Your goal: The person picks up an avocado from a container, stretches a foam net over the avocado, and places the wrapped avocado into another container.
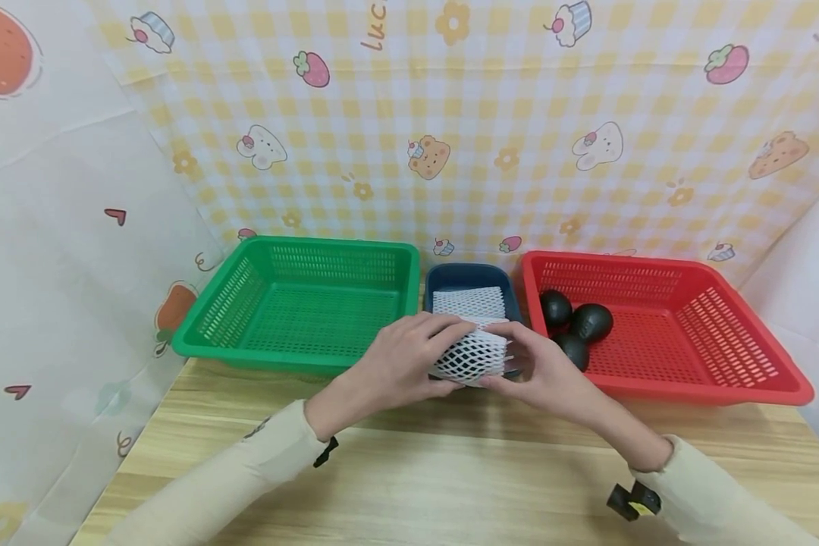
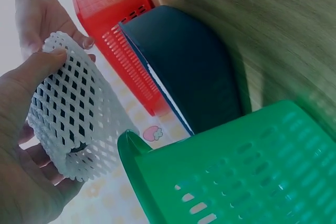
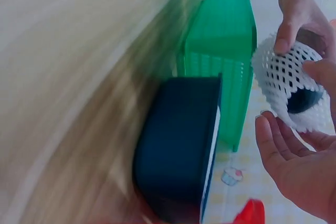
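A white foam net sleeve (image 1: 474, 356) is held between both hands, over the front of a dark blue bin (image 1: 467, 273). Inside it sits a dark avocado (image 3: 304, 99), visible through the mesh and at the sleeve's end facing my right hand. My left hand (image 1: 406, 353) grips the sleeve from the left, its thumb pressed on the mesh in the left wrist view. At the other end, my right hand (image 1: 553, 375) holds the sleeve's edge between thumb and fingers. More white foam nets (image 1: 467, 302) lie in the blue bin.
A green basket (image 1: 296, 360) with nothing in it stands left of the bin. To the right is a red basket (image 1: 710, 390) with several dark avocados (image 1: 591, 323) at its left side. Behind them hangs a patterned cloth (image 1: 396, 114); wooden table (image 1: 437, 485) extends in front.
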{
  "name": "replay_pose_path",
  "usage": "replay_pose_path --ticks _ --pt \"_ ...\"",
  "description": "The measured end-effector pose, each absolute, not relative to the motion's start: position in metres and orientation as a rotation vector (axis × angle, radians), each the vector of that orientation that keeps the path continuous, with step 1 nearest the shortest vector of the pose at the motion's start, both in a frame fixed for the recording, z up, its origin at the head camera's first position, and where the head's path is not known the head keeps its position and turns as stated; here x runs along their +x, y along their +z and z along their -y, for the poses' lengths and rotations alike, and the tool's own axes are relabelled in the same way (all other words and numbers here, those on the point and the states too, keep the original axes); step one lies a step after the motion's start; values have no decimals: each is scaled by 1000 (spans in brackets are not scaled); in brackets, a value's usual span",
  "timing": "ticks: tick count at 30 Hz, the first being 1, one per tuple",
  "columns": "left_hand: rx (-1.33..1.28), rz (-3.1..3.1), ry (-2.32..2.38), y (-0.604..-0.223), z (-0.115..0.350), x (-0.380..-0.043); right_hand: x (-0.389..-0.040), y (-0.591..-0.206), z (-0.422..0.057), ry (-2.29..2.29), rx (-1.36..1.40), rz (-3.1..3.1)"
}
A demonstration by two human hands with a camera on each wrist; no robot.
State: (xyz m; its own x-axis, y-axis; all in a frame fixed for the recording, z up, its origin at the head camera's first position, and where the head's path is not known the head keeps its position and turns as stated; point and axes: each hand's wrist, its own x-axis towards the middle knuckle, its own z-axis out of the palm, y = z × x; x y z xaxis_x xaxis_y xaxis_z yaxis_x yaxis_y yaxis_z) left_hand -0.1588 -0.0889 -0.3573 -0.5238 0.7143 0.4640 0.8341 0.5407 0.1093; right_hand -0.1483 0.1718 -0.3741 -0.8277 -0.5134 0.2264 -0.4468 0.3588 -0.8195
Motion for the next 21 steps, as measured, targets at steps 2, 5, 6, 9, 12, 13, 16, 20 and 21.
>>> replay_pose_path --ticks 2,5,6,9,12,13,16,20,21 --pt "-1268 2409 -464 -358 91 -159 -149 -371 -176 -1433 -922 -2593" --pt "-1262 2401 -468 -358 94 -159 -151 -366 -185 -1340 -977 -2685" --pt "-1260 2398 -468 -357 95 -160 -151 -365 -188 -1303 -1004 -2725" --pt "-1253 2393 -468 -356 100 -160 -154 -362 -200 -1196 -1052 -2842" --pt "-1249 2388 -479 -354 104 -160 -155 -360 -212 -1095 -1020 -2941" --pt "-1248 2388 -483 -354 106 -160 -155 -359 -216 -1064 -988 -2964" --pt "-1244 2391 -485 -353 111 -160 -153 -356 -225 -950 -871 -3012" --pt "-1236 2408 -467 -350 119 -161 -150 -351 -234 -828 -742 -2986" --pt "-1233 2414 -459 -349 121 -162 -149 -350 -235 -806 -726 -2968"
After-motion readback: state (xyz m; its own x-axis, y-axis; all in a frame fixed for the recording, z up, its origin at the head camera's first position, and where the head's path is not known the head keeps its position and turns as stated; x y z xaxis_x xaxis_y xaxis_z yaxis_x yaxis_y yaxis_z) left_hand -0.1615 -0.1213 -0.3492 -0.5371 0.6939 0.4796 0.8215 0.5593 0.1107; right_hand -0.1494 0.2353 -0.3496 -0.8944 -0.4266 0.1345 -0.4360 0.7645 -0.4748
